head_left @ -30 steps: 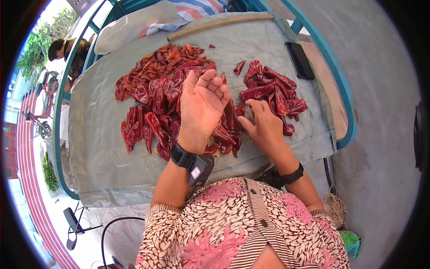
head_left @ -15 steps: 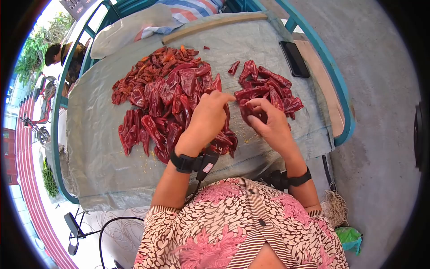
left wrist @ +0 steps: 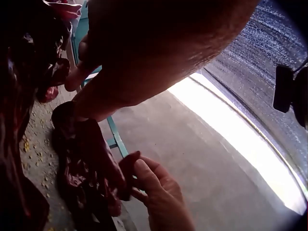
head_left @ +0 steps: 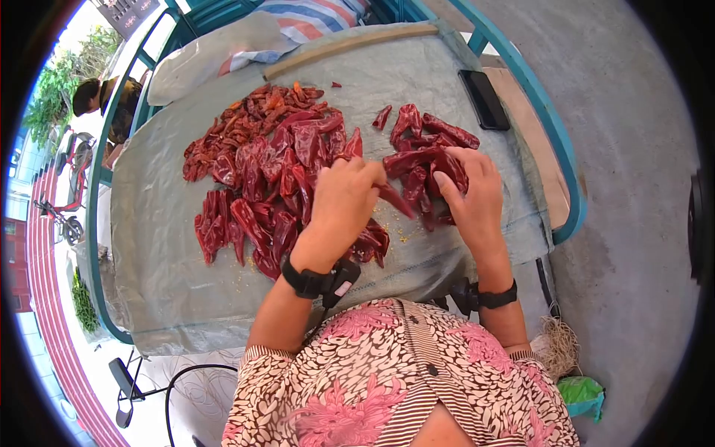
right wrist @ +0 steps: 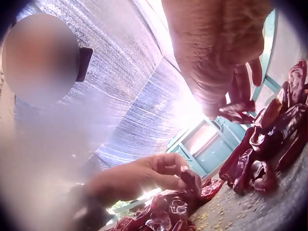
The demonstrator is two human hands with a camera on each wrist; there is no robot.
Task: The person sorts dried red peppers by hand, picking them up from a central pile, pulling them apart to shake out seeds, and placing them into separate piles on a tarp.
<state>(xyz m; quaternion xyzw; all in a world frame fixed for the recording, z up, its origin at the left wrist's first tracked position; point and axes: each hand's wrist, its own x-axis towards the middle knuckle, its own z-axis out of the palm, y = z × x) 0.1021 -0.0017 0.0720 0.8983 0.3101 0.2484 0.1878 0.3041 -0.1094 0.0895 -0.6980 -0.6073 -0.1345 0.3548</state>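
In the head view my left hand (head_left: pixel 344 205) is at the right edge of the large left pile, pinching a long dried red chili pepper (head_left: pixel 395 200) that slants down to the right. The right wrist view also shows that chili at the left hand's fingertips (right wrist: pixel 185 173). My right hand (head_left: pixel 477 197) is over the front of the smaller right pile (head_left: pixel 417 160), fingers curled round another dried chili (head_left: pixel 453 170). From the left wrist, its thumb and fingers grip this dark red chili (left wrist: pixel 128 174). Wrinkled, glossy chilies make up the left pile (head_left: pixel 261 167).
Smaller orange-red chilies (head_left: pixel 257 112) lie behind the left pile. A black phone (head_left: pixel 484 100) rests at the right, near the teal cart rail (head_left: pixel 551 112). A wooden strip (head_left: pixel 350 48) runs along the back of the grey sheet (head_left: pixel 171 290). Yellow seeds (head_left: pixel 402 232) are scattered between the piles.
My left hand has turned from palm-up over the left pile and now pinches a chili. My right hand has moved right and holds a chili at the right pile.
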